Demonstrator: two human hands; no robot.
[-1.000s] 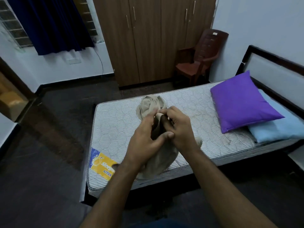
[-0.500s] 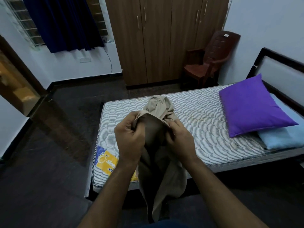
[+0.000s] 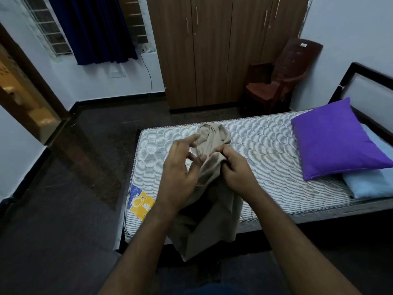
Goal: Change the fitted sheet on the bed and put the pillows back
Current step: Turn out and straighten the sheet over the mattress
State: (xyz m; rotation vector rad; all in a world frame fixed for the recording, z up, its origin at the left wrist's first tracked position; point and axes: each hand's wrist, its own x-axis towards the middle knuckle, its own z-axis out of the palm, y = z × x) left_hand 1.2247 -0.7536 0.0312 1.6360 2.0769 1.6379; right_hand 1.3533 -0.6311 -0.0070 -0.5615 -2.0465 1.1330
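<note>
A bunched beige fitted sheet hangs in front of me over the near edge of the bare striped mattress, its far end heaped on the mattress. My right hand pinches a fold of the sheet near its top. My left hand is beside it with fingers spread, fingertips touching the cloth but not gripping it. A purple pillow leans on a light blue pillow at the head of the bed on the right.
A dark headboard closes the right end of the bed. A brown plastic chair and a wooden wardrobe stand behind the bed. Dark floor lies to the left, with a doorway at far left.
My left hand has let go of the sheet and opened its fingers. My right hand keeps its pinch. The sheet hangs lower over the mattress edge than a second ago.
</note>
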